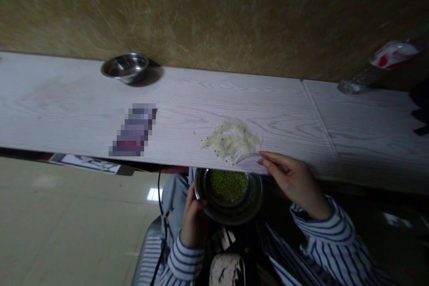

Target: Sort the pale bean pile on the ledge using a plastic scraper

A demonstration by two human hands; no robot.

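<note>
My left hand [194, 221] grips the rim of a steel bowl [200, 190], holding it just below the table edge. Small green beans [227, 185] lie heaped inside the bowl. My right hand [291, 178] pinches a curved, translucent plastic piece [250, 163] against the table edge. That piece touches the near side of a loose pile of pale grains with green specks [231, 140] on the tabletop. My right palm is turned away, and the fingers hide part of the plastic.
The white wood-grain table [208, 98] runs along a mottled brown wall [214, 13]. A small steel bowl [125, 68] stands at its far edge. A pixelated object [132, 129] lies left of the pile. A clear bottle with a red-and-white label [392, 53] stands far right.
</note>
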